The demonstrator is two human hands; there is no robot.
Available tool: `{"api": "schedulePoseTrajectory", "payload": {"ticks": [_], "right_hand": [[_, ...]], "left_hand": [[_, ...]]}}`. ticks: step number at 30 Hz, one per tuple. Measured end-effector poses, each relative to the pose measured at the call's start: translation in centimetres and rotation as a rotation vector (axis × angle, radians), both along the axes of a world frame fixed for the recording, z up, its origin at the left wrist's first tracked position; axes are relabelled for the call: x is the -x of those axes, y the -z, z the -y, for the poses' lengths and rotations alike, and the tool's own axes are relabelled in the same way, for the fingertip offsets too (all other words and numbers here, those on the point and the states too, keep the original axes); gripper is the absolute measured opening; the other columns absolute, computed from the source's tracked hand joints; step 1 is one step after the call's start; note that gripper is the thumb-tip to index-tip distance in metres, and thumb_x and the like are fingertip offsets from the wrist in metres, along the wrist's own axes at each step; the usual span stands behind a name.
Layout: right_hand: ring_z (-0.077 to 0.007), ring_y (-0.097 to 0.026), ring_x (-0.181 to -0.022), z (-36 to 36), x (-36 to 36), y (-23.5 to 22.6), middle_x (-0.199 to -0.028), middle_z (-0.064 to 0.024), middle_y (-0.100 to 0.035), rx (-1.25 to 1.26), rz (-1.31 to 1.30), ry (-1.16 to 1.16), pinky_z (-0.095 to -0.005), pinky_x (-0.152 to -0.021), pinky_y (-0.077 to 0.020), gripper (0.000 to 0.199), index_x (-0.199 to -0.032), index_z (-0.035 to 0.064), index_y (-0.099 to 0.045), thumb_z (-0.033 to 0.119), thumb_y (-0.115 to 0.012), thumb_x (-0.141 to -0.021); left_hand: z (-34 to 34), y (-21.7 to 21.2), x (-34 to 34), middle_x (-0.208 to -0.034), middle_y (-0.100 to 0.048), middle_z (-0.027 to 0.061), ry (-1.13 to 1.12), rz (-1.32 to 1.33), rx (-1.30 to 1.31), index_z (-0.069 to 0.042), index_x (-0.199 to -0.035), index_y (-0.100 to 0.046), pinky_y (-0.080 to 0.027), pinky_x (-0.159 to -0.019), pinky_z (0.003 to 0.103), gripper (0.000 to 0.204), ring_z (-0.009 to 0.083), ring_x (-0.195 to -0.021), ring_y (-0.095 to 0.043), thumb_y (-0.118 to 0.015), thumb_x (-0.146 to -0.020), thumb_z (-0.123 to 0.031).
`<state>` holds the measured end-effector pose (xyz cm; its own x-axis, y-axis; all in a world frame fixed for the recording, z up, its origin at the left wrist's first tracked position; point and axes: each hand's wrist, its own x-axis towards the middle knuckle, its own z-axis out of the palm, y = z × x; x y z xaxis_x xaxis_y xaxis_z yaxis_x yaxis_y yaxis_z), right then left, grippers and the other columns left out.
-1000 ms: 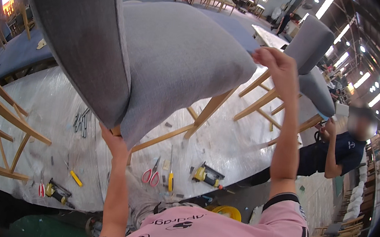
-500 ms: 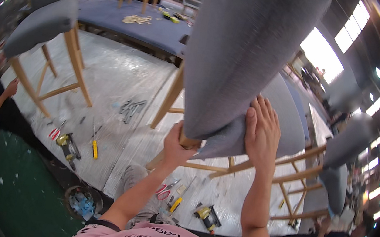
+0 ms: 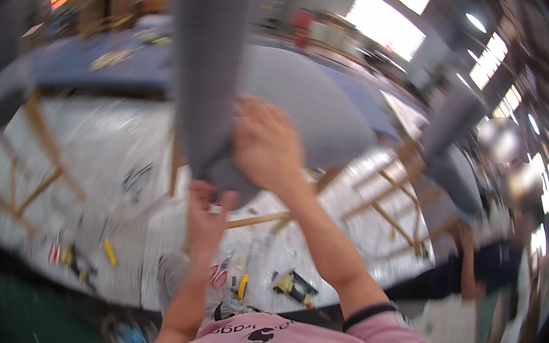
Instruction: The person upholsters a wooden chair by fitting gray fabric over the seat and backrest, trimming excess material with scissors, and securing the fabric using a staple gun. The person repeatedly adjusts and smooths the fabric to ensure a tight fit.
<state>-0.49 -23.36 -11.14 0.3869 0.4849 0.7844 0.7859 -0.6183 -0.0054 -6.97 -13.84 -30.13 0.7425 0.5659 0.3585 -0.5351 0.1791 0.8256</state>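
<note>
1. The person holds a grey fabric-upholstered chair with pale wooden legs (image 3: 209, 62) lifted in front of the camera, above a work table covered in white plastic sheeting (image 3: 95, 144).
2. The chair's backrest shows as a long, narrow grey slab running from the top edge of the picture down toward the middle; its long axis is close to upright, leaning slightly.
3. The right hand (image 3: 265, 145) lies flat against the grey fabric where the backrest meets the rounded seat, fingers spread and pressed on the cloth, wrapped partly round the edge.
4. The left hand (image 3: 207, 211) sits lower, just under the seat's underside, fingers curled up onto the fabric's lower edge; how tightly it grips cannot be told through the blur.
5. So the chair rises up and away from both grips, with the bulk of it above the right hand and the left hand supporting from beneath; the right hand is the higher one.
6. Near the table's near edge, below the hands, lie red-handled scissors (image 3: 218, 276), a yellow-handled tool (image 3: 242, 286) and a yellow and black power tool (image 3: 293, 287).
7. More grey chairs stand toward the table's left and right edges.
</note>
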Motion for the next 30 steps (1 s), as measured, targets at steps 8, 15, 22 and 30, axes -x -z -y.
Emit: {"api": "schedulePoseTrajectory", "payload": {"ticks": [8, 15, 22, 30], "right_hand": [[-0.0361, -0.068, -0.114, 0.2, -0.7, 0.5, -0.123, -0.0232, -0.07, 0.096, -0.062, -0.022, -0.0455, -0.103, -0.0502, 0.035, -0.112, -0.0034, -0.07, 0.022, -0.05, -0.098], [-0.0361, -0.069, -0.107, -0.6, -1.0, 2.3, -0.117, -0.0221, -0.072, -0.052, 0.146, 0.077, -0.0449, -0.1, -0.0512, 0.038, -0.114, -0.0041, -0.072, 0.022, -0.052, -0.096], [-0.0357, -0.069, -0.103, -0.5, -0.1, 1.2, -0.108, -0.0193, -0.073, 0.05, -0.05, 0.04, -0.0432, -0.095, -0.0525, 0.031, -0.101, -0.001, -0.073, 0.022, -0.053, -0.095], [-0.0321, -0.068, -0.109, 1.6, -1.1, -5.0, -0.107, -0.0181, -0.072, 0.038, 0.031, 0.022, -0.0445, -0.1, -0.049, 0.029, -0.105, 0.0085, -0.075, 0.025, -0.053, -0.099]], "left_hand": [[-4.0, 1.1, 3.5, -0.067, -0.054, 0.007, 0.173, -0.046, -0.468, 0.001, -0.066, -0.053, -0.044, -0.064, 0.032, 0.051, 0.014, -0.068, -0.055, -0.054, -0.108, -0.028], [-3.0, 0.4, 1.8, -0.128, -0.059, 0.0147, 0.131, 0.163, -0.38, 0.004, -0.133, -0.057, -0.052, -0.088, 0.032, 0.053, 0.0212, -0.089, -0.063, -0.057, -0.106, -0.041], [-5.0, -1.5, 3.2, -0.094, -0.068, 0.0159, 0.178, -0.272, -0.734, 0.008, -0.099, -0.068, -0.046, -0.065, 0.034, 0.052, 0.0186, -0.075, -0.06, -0.057, -0.106, -0.042], [-4.2, -2.0, 3.3, -0.079, -0.058, 0.0094, 0.123, 0.009, -0.707, 0.009, -0.092, -0.062, -0.041, -0.066, 0.033, 0.053, 0.0169, -0.072, -0.051, -0.052, -0.109, -0.04]]}}
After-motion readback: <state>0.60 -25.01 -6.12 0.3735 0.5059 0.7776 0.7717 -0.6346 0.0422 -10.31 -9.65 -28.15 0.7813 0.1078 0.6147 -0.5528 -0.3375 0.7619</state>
